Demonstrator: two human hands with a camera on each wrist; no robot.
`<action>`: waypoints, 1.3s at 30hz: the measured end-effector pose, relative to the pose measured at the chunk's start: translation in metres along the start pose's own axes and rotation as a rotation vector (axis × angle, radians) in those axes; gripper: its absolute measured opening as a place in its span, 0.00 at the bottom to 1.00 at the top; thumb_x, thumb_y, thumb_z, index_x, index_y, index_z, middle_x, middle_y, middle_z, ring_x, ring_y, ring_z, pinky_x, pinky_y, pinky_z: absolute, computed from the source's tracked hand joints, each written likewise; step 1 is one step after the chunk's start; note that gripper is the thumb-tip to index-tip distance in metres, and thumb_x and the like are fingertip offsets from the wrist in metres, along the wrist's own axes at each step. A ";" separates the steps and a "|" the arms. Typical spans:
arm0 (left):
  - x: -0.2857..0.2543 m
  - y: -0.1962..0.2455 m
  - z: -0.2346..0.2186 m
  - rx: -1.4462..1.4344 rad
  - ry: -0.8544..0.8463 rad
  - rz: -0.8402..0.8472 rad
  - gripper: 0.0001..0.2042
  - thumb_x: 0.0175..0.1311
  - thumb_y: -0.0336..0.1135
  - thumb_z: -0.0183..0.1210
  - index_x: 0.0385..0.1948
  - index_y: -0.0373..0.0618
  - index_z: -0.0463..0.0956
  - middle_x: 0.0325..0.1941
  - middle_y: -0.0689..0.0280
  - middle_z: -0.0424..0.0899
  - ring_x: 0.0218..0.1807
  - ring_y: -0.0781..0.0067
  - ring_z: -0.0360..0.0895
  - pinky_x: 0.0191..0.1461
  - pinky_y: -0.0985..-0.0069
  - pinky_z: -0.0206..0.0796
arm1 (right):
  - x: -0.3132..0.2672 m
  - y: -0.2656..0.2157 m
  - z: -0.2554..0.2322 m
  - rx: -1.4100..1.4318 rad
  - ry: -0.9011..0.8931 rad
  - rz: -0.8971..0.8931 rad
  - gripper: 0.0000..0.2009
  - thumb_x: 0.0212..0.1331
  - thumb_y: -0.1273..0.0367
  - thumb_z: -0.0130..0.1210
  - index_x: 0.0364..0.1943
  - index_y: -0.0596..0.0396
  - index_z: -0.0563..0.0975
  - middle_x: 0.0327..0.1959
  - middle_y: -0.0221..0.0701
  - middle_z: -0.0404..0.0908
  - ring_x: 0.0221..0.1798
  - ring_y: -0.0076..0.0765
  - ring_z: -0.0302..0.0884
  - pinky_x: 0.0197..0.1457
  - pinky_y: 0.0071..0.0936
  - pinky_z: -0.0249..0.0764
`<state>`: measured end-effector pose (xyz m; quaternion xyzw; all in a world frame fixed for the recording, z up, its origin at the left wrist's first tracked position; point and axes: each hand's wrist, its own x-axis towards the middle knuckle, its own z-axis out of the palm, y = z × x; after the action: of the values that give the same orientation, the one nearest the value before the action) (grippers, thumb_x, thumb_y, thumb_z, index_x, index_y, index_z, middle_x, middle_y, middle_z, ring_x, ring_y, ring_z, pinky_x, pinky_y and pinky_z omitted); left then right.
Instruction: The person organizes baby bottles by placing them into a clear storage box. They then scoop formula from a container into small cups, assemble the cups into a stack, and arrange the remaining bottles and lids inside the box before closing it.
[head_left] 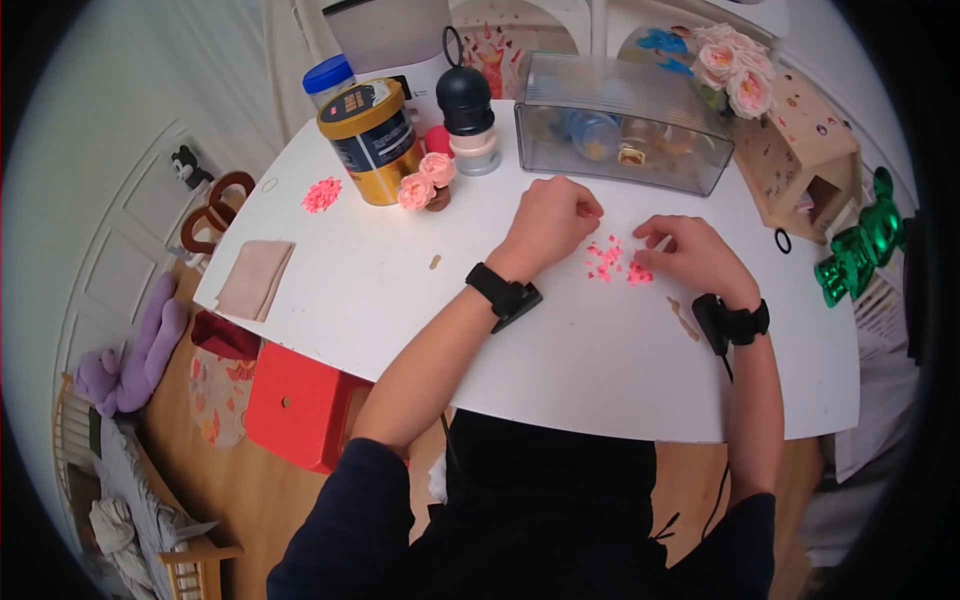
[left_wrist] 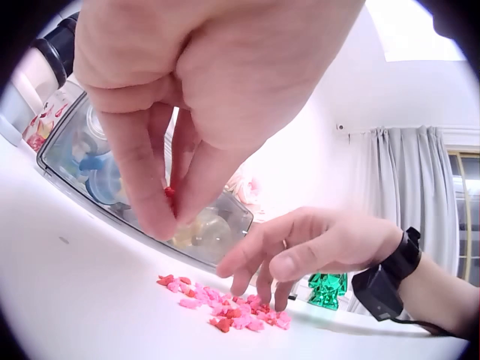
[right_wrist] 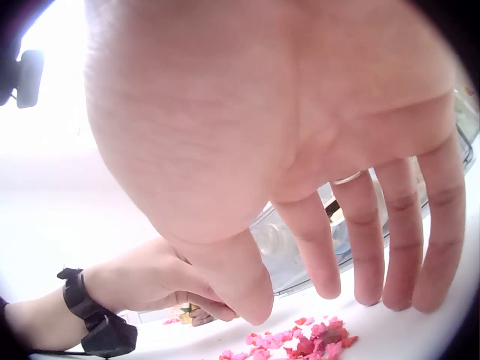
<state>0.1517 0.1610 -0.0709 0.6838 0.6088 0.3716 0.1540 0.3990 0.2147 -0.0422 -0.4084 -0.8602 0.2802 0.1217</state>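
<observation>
My left hand (head_left: 548,222) pinches a small red piece (left_wrist: 170,193) between thumb and fingertip, above the white table (head_left: 560,360). Small pink and red pieces (head_left: 604,260) lie scattered in a loose patch in front of both hands. Over the right end of this patch hangs my right hand (head_left: 697,258). In the right wrist view its fingers (right_wrist: 366,247) point down, spread and relaxed, with nothing between them. The left wrist view shows the right fingertips close over the pink and red pieces (left_wrist: 232,309).
A second pink heap (head_left: 321,195) lies at the table's left, near a gold-lidded tub (head_left: 375,145) and a folded cloth (head_left: 256,280). Behind the hands stands a grey clear-fronted box (head_left: 620,130). A small flower pot (head_left: 437,200) and a black-topped bottle (head_left: 467,110) stand left of it.
</observation>
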 end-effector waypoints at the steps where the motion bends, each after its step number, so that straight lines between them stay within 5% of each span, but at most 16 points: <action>1: 0.000 0.002 -0.001 0.005 0.004 -0.004 0.08 0.62 0.28 0.70 0.41 0.37 0.92 0.31 0.57 0.93 0.32 0.69 0.91 0.42 0.72 0.81 | -0.001 0.002 0.000 -0.019 0.000 0.005 0.22 0.60 0.58 0.71 0.55 0.56 0.88 0.44 0.40 0.90 0.43 0.42 0.89 0.51 0.36 0.83; 6: -0.011 -0.007 -0.035 0.037 -0.013 0.021 0.08 0.64 0.28 0.71 0.41 0.36 0.91 0.31 0.61 0.93 0.33 0.75 0.91 0.40 0.75 0.79 | 0.000 0.008 0.004 -0.094 0.019 -0.080 0.22 0.59 0.56 0.71 0.53 0.55 0.88 0.45 0.41 0.89 0.48 0.48 0.87 0.55 0.40 0.82; 14: -0.069 -0.002 -0.164 0.100 -0.006 -0.234 0.08 0.70 0.27 0.69 0.42 0.30 0.88 0.33 0.64 0.90 0.35 0.79 0.86 0.43 0.78 0.79 | -0.001 0.003 0.006 -0.160 0.002 -0.048 0.21 0.57 0.58 0.70 0.52 0.54 0.88 0.44 0.41 0.88 0.52 0.49 0.85 0.58 0.42 0.81; 21: -0.077 -0.134 -0.283 0.200 0.231 -0.515 0.09 0.68 0.27 0.68 0.43 0.28 0.90 0.36 0.59 0.93 0.37 0.71 0.91 0.47 0.77 0.85 | -0.001 -0.002 0.006 -0.139 0.000 -0.053 0.19 0.55 0.62 0.71 0.49 0.57 0.88 0.40 0.41 0.89 0.45 0.48 0.87 0.52 0.41 0.83; 26: -0.051 -0.212 -0.306 0.289 0.324 -0.721 0.05 0.58 0.26 0.71 0.33 0.34 0.92 0.29 0.58 0.93 0.29 0.70 0.91 0.42 0.77 0.84 | -0.001 -0.006 0.005 -0.057 -0.025 -0.058 0.20 0.53 0.63 0.74 0.48 0.59 0.88 0.38 0.41 0.90 0.43 0.47 0.88 0.50 0.39 0.83; 32: -0.034 -0.313 -0.325 0.450 0.248 -0.697 0.10 0.52 0.35 0.75 0.30 0.37 0.92 0.26 0.57 0.91 0.30 0.63 0.92 0.41 0.68 0.83 | 0.000 0.000 0.006 -0.066 -0.049 -0.095 0.17 0.53 0.67 0.74 0.47 0.59 0.88 0.38 0.41 0.90 0.45 0.47 0.89 0.50 0.39 0.84; 33: -0.034 -0.336 -0.331 0.739 0.080 -0.552 0.14 0.53 0.39 0.75 0.31 0.35 0.91 0.31 0.53 0.92 0.35 0.54 0.93 0.42 0.64 0.83 | 0.001 0.002 0.006 -0.067 -0.042 -0.108 0.17 0.54 0.68 0.73 0.47 0.60 0.88 0.38 0.41 0.90 0.44 0.46 0.89 0.50 0.39 0.84; 35: -0.030 -0.342 -0.327 0.754 0.197 -0.770 0.16 0.57 0.41 0.74 0.35 0.35 0.90 0.38 0.49 0.93 0.41 0.49 0.93 0.46 0.62 0.84 | 0.002 0.004 0.008 -0.065 -0.029 -0.136 0.16 0.55 0.68 0.72 0.46 0.60 0.87 0.37 0.41 0.90 0.43 0.46 0.89 0.49 0.39 0.84; 39: -0.032 -0.315 -0.324 0.889 0.183 -0.775 0.18 0.60 0.42 0.72 0.41 0.34 0.88 0.42 0.45 0.93 0.47 0.46 0.93 0.49 0.60 0.85 | -0.001 -0.002 0.007 -0.037 -0.042 -0.061 0.14 0.57 0.69 0.71 0.45 0.61 0.87 0.34 0.40 0.91 0.39 0.45 0.89 0.47 0.38 0.84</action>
<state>-0.2990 0.1186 -0.0710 0.3760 0.9219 0.0555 -0.0757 0.3950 0.2101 -0.0466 -0.3783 -0.8796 0.2688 0.1043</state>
